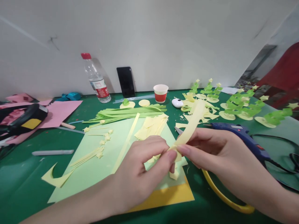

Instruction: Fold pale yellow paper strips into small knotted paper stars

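We have left fingers and right fingers clamped on a pale-yellow paper strip, light-green sheet below them.

The strip is pale yellow and curved; its long part rises above the pinching fingers.

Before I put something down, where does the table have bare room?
Front left of the green table, below the white pen and left of the curved yellow scrap. A smaller patch: between pen and pink sheet. Crowded: around the held yellow strip, and at right, with glue gun and paper plants.
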`<control>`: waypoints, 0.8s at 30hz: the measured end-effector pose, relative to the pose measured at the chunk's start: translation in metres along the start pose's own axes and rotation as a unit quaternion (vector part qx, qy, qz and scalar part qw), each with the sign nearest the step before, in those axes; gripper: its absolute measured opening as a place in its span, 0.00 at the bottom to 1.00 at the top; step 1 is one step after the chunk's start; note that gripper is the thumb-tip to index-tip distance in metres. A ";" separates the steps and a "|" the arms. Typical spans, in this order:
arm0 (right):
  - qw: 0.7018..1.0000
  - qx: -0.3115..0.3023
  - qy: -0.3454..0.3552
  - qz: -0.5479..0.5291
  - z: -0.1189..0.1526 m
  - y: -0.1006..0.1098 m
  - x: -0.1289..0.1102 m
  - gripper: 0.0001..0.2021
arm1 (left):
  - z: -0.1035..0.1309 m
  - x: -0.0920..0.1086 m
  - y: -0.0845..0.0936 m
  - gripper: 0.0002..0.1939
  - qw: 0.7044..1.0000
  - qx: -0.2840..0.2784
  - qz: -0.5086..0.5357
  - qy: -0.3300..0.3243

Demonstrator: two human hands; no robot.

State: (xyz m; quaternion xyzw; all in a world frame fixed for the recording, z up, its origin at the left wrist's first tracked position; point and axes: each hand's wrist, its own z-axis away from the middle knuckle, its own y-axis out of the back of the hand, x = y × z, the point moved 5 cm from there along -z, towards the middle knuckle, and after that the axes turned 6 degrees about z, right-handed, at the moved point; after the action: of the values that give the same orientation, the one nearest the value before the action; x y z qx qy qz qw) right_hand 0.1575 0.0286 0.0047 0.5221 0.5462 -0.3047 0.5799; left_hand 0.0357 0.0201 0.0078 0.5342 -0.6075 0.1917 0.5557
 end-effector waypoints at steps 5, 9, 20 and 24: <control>0.967 0.087 0.173 0.167 0.008 0.006 -0.009 0.09 | -0.001 -0.006 0.003 0.17 0.993 -0.002 0.078 0.085; 0.901 0.121 0.300 0.290 0.013 0.004 -0.015 0.09 | 0.000 -0.014 0.002 0.18 0.975 -0.007 0.166 0.145; 0.745 0.104 0.473 0.459 0.020 0.001 -0.018 0.08 | -0.004 -0.024 -0.006 0.18 0.942 -0.071 0.243 0.219; 0.855 0.098 0.336 0.382 0.007 0.007 -0.024 0.09 | -0.007 -0.018 0.010 0.13 0.983 0.045 0.119 0.129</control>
State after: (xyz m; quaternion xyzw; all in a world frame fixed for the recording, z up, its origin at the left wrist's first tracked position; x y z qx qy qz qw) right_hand 0.1608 0.0186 0.0282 0.8145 0.4325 0.0832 0.3777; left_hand 0.0269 0.0368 -0.0023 0.4535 -0.5806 0.3507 0.5782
